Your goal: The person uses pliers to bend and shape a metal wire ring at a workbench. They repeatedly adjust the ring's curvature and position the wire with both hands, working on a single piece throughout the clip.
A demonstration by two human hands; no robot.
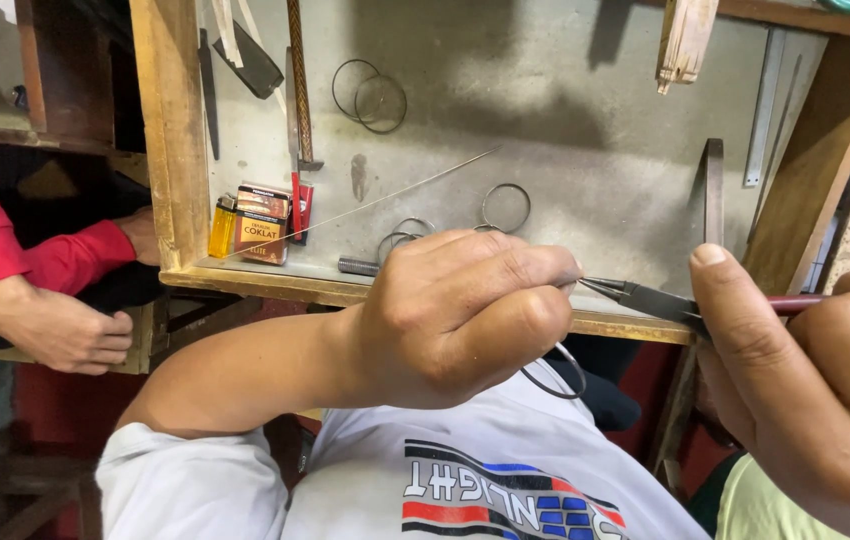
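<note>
gripping red-handled, dark metal needle-nose pliers (660,300) in a closed right hand (805,380); left hand (455,310) curled shut, pinching a thin dark wire ring (557,378) just off the grey surface's (585,160) near edge; yellow lighter (222,226) at its near-left corner.

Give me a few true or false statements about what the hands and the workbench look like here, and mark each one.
1. The right hand holds red-handled pliers. True.
2. The left hand lies flat and open on the workbench. False: it is curled closed by the plier tips.
3. A yellow lighter stands in the bench's corner. True.
4. The bench holds no wire rings. False: several lie on it.
5. A red-sleeved person is nearby. True.
</note>
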